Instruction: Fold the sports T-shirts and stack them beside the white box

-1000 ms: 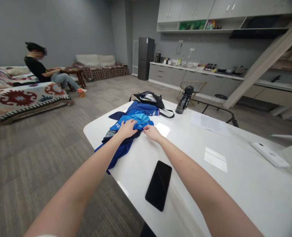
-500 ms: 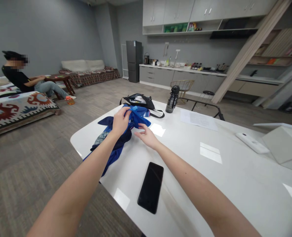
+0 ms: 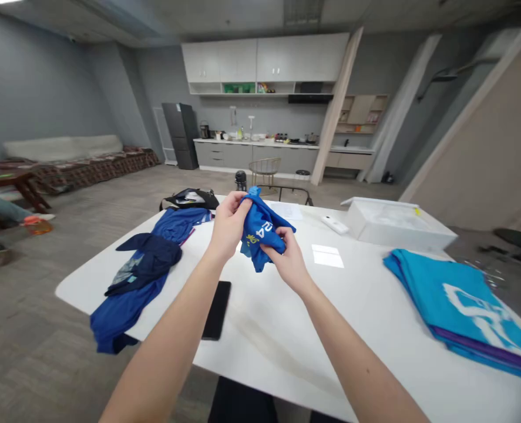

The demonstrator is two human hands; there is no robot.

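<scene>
A crumpled blue garment [image 3: 260, 226] with a white "24" and a yellow mark hangs in the air between my hands, above the white table. Its upper left part is pinched by my left hand [image 3: 230, 222], thumb against fingers. My right hand [image 3: 290, 252] grips its lower right side. What kind of garment it is I cannot tell from its folds. Left of my hands lies a dark navy cap [image 3: 157, 258] on top of more blue clothing [image 3: 130, 311], which hangs over the table edge. A black phone [image 3: 217, 314] lies partly behind my left forearm.
A black bag [image 3: 190, 198] sits at the far left of the white table [image 3: 260, 341]. Paper sheets [image 3: 289, 210], a white device [image 3: 334, 224], a white box [image 3: 392, 226] and folded turquoise cloth [image 3: 458, 294] are further right. Behind the garment stands a dark bottle [image 3: 241, 180].
The blue garment is lifted off the clothing pile and carried right. My right hand has closed on it. The view has swung right, bringing the turquoise cloth into sight.
</scene>
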